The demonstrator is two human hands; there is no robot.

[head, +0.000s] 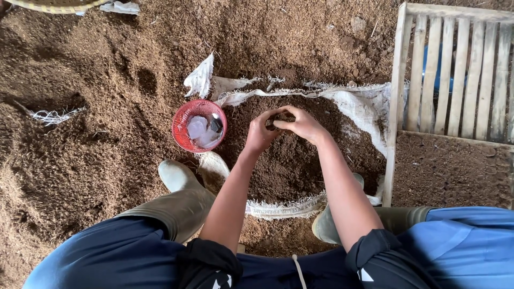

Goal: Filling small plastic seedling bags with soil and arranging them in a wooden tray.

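Rolled dark sleeves nearest, bare forearms reaching out over open white sack of brown soil. Left hand and right hand together, fingers curled round small dark clump pinched between both, just above soil. Red basket with pale pieces just left of fingers; wooden slat frame well right; green boots below.

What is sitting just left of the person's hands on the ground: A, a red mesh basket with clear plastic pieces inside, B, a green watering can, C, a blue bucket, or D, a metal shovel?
A: a round red mesh basket holding clear plastic pieces sits on the soil beside the left hand, at the edge of the open white sack.
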